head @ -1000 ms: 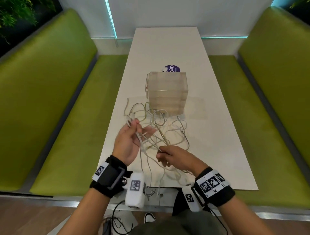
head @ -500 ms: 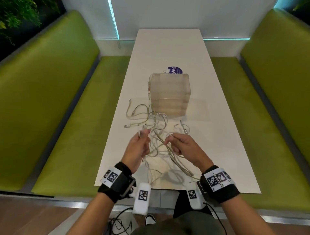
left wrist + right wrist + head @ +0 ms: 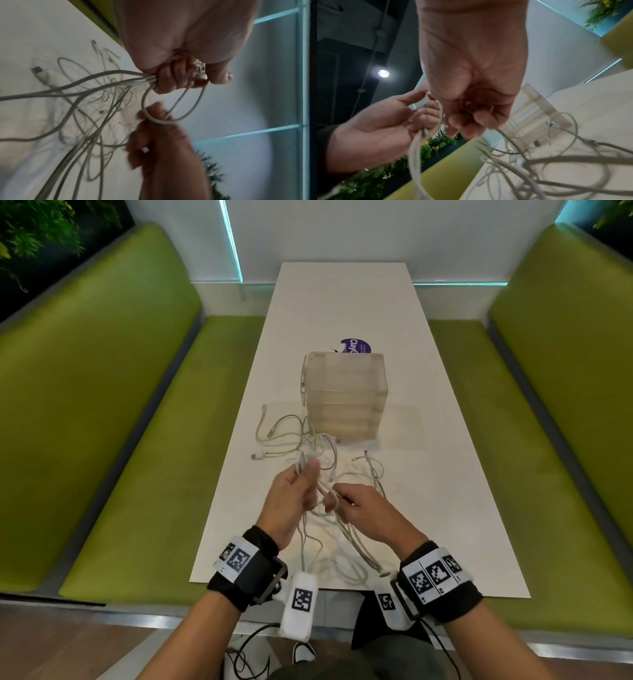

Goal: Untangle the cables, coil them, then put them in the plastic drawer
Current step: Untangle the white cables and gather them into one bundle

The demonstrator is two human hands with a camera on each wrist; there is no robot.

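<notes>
Left hand raised above the near half of the worktop. Its grip is clenched on a bundle of white cables: left wrist view shows the fingers curled round several strands, thumb pressed over a white plug end at the top of the fist. A short loop hangs from the fist and reaches the right hand. Strands trail from the left hand down toward the near edge of the worktop.

Right hand just beside the left, also above the worktop. Grip closed; fingers curled and pinching a cable strand near the loop. Right wrist view is blurred at the fingertips, so which strand it pinches I cannot tell.

Remaining cables lie tangled on the worktop between the hands and the plastic drawer. A yellowish cable sprawls left of the drawer unit, its plug close to the left worktop edge. One loose white loop lies right of the hands.

Plastic drawer unit stands upright at mid-worktop, drawers shut. Bare worktop surface to its right and behind it. Green bench seats run along both long edges.
</notes>
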